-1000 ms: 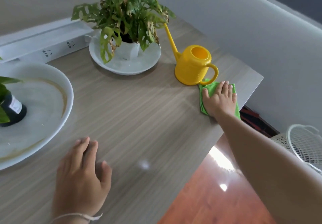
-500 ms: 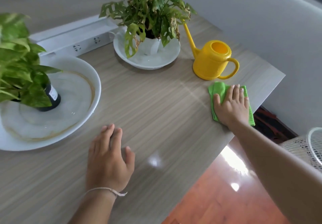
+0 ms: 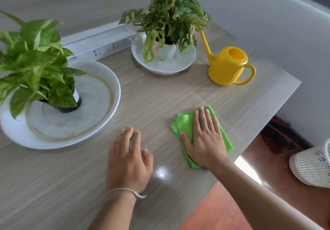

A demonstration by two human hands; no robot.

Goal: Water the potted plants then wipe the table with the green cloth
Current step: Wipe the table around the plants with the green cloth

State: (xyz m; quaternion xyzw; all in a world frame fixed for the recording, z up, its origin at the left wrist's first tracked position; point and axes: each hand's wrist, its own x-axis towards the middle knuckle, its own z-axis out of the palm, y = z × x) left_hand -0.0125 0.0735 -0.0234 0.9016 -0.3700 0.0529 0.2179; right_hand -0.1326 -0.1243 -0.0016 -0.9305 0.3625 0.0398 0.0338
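My right hand (image 3: 205, 136) lies flat, palm down, pressing the folded green cloth (image 3: 184, 124) onto the wooden table (image 3: 160, 97). My left hand (image 3: 127, 160) rests flat on the table to the left of the cloth, holding nothing. A yellow watering can (image 3: 227, 67) stands at the back right, spout pointing up and left. A leafy plant in a black pot (image 3: 35, 65) sits in a large white dish (image 3: 100, 115) at the left. A second plant in a white pot (image 3: 169, 20) sits in a smaller white dish (image 3: 164, 69) at the back.
A white power strip (image 3: 100, 45) runs along the back behind the dishes. The table's right edge drops to a reddish floor (image 3: 219, 212), where a white lattice basket (image 3: 310, 167) stands. A grey wall (image 3: 267, 24) is close on the right.
My right hand has slid the green cloth from beside the watering can leftward and toward me, to the middle of the table. My left hand has stayed flat on the table.
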